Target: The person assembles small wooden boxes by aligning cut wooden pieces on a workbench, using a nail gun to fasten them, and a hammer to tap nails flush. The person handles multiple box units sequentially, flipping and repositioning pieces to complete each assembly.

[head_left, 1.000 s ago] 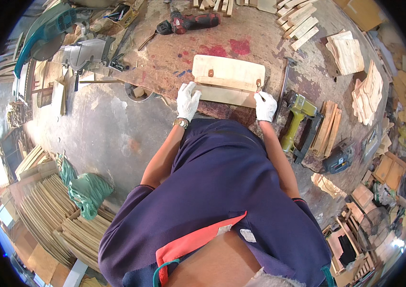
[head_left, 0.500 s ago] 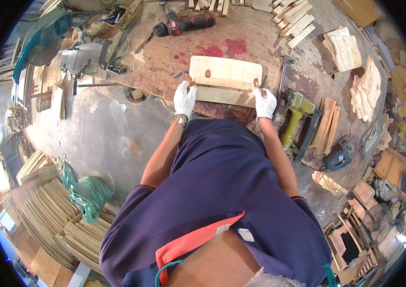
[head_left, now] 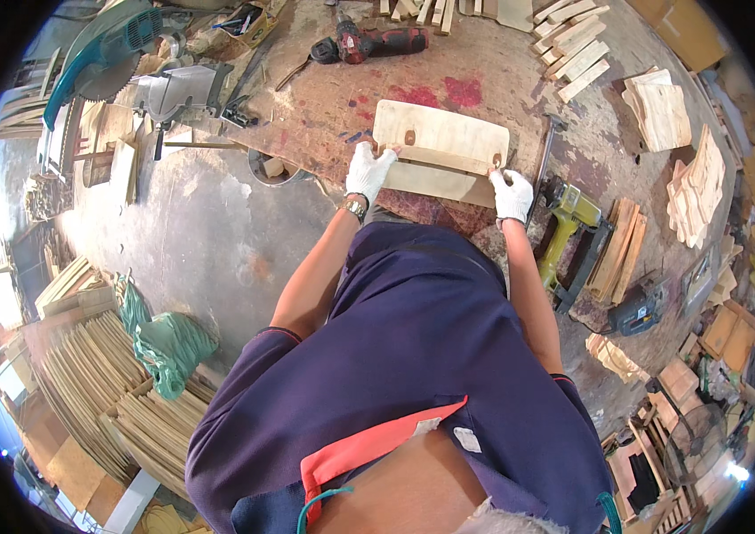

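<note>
Pinching the board (head_left: 445,130) at its left end with the left hand (head_left: 368,172), half closed, with thumb now further over the face than half a second ago. Pinching the lower right corner with the right hand (head_left: 512,196), loosely curled, much as before. Probably a surer two-ended hold. Sitting along the upper edge of a pale strip (head_left: 440,185), near side of the worn, red-stained table (head_left: 324,111). Further out: drill (head_left: 379,43) beyond, nailer (head_left: 564,227) and sticks (head_left: 619,251) right, saw (head_left: 103,64) far left. Lower left: green bag (head_left: 171,347), stacked slats (head_left: 84,378).

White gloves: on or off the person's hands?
On: the white gloves cover the left hand and right hand; bare forearms begin near their cuffs.
</note>
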`<act>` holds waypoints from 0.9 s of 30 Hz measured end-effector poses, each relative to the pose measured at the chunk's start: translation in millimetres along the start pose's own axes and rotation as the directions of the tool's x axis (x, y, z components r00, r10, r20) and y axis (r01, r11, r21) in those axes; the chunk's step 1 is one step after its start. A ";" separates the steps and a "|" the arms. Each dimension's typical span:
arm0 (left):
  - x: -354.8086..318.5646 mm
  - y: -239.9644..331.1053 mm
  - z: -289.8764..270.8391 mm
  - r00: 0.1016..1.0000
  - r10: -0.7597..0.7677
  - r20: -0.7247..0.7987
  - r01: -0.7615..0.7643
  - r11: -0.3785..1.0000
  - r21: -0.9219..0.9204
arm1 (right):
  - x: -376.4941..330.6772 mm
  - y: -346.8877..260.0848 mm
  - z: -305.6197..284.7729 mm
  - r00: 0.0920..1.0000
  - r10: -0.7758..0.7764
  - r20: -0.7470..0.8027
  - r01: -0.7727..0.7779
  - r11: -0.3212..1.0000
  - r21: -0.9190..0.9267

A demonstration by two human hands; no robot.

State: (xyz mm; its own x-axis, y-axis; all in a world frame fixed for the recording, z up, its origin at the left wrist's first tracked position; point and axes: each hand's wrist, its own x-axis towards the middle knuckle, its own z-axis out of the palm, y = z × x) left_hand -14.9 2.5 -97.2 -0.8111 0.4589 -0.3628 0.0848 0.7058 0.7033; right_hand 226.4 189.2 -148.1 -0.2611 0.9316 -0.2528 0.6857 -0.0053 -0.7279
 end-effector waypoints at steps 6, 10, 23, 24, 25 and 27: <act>-2.3 4.3 -1.1 0.994 0.100 0.040 -0.099 0.995 -0.032 | -1.4 -5.1 -8.1 0.989 -0.148 0.011 0.148 0.988 -0.037; -3.6 4.0 -1.1 0.991 0.127 0.030 -0.124 0.990 -0.069 | 0.2 -5.0 -6.5 0.979 -0.206 -0.005 0.206 0.979 0.012; -4.6 6.7 -2.8 0.992 0.120 0.040 -0.116 0.988 -0.098 | 7.7 7.0 -3.5 0.972 -0.231 0.041 0.232 0.973 -0.014; -3.7 5.2 -2.5 0.992 0.119 0.042 -0.116 0.991 -0.071 | 7.3 7.2 -2.6 0.977 -0.212 0.024 0.212 0.976 -0.037; -2.8 3.9 -1.8 0.993 0.110 0.039 -0.109 0.993 -0.041 | 6.8 7.3 -2.0 0.974 -0.226 0.019 0.225 0.974 0.019; -0.6 1.9 -0.3 0.990 0.135 0.037 -0.135 0.991 0.008 | 4.8 8.0 -3.8 0.987 -0.158 0.005 0.157 0.985 0.069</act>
State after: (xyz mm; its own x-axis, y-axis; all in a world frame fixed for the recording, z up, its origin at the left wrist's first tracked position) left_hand -14.5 3.5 -95.4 -0.7704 0.5692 -0.2871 0.1980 0.6417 0.7409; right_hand 233.2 195.1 -152.7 -0.3694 0.9190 -0.1380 0.5879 0.1160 -0.8006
